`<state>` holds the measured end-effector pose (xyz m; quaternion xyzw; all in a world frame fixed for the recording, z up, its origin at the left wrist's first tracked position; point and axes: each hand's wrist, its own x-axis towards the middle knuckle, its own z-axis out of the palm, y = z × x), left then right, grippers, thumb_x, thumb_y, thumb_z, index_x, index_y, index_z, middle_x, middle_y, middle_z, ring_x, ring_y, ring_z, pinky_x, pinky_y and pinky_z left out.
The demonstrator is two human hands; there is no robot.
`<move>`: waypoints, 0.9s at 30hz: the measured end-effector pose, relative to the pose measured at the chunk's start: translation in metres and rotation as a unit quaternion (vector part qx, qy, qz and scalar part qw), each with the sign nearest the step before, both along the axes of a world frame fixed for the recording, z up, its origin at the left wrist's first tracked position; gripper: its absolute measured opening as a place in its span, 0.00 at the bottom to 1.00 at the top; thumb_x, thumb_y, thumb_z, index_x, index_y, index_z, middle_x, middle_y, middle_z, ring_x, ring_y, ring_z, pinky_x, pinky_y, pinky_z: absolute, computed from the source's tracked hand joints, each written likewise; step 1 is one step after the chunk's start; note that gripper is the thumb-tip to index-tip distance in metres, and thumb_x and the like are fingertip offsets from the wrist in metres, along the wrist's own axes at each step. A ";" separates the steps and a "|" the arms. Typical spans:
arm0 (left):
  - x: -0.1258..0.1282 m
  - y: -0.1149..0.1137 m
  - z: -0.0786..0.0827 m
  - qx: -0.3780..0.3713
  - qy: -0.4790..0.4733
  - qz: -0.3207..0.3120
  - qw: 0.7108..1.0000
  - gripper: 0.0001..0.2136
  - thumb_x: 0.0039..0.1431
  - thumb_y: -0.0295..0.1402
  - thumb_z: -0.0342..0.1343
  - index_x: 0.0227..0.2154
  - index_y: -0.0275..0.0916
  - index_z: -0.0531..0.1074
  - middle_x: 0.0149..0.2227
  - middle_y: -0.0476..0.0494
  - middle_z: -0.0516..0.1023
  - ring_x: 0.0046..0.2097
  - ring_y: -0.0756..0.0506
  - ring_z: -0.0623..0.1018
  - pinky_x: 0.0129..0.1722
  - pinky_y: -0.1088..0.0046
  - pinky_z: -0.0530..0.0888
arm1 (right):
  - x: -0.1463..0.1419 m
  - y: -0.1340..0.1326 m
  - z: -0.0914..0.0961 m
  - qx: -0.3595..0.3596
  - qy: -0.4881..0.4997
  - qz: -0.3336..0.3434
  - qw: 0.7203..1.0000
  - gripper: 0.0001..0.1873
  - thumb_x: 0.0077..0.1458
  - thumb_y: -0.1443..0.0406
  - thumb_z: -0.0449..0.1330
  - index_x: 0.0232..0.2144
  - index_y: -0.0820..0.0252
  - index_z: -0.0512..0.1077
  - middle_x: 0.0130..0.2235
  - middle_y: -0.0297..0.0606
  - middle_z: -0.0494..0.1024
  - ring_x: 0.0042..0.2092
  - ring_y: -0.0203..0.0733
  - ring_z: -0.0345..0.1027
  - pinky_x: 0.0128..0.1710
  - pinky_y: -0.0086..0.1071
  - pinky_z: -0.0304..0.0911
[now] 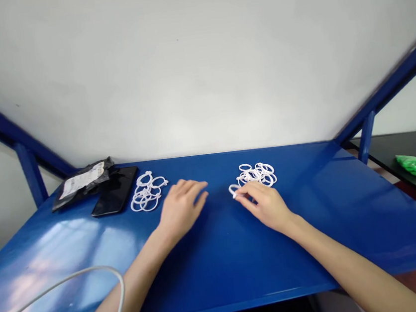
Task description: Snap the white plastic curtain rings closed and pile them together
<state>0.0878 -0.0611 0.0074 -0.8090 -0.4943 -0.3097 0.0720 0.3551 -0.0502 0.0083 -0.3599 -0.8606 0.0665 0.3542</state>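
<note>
The grip of the right hand (pixel 268 204) pinches a white ring (pixel 234 195) in from the back edge of the bench (pixel 220 264), maybe to keep its loop clear. The left hand (pixel 180 207) is empty, fingers apart, beside a ring pile (pixel 143 192).

Blue bench (pixel 220 260), right-hand grip (pixel 268 204) pinching a white ring (pixel 234 195) beside a white ring cluster (pixel 254 174), left-hand grip (pixel 181 206) with fingers parted near another cluster (pixel 145 192), black package (pixel 83 183) left.
</note>
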 end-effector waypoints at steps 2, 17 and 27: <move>-0.024 0.011 0.001 -0.011 0.054 0.129 0.990 0.14 0.68 0.33 0.52 0.51 0.36 0.76 0.47 0.33 0.82 0.49 0.33 0.77 0.50 0.53 0.73 | 0.010 0.010 0.001 0.040 -0.013 -0.063 0.997 0.08 0.70 0.63 0.57 0.39 0.57 0.75 0.39 0.39 0.82 0.42 0.44 0.75 0.40 0.36 0.69; -0.057 0.025 -0.005 -0.109 0.143 0.243 0.953 0.13 0.67 0.32 0.47 0.42 0.36 0.77 0.41 0.33 0.83 0.49 0.29 0.73 0.45 0.51 0.64 | 0.019 0.021 0.002 0.009 -0.112 -0.154 0.982 0.07 0.67 0.65 0.57 0.43 0.56 0.75 0.46 0.42 0.78 0.49 0.51 0.70 0.40 0.40 0.73; -0.026 0.015 0.001 -0.047 0.045 0.090 0.994 0.08 0.68 0.33 0.52 0.42 0.39 0.75 0.42 0.40 0.84 0.47 0.36 0.75 0.48 0.56 0.68 | 0.011 0.015 -0.003 0.008 -0.159 -0.102 0.982 0.05 0.66 0.66 0.60 0.41 0.59 0.77 0.43 0.42 0.80 0.47 0.52 0.72 0.45 0.45 0.72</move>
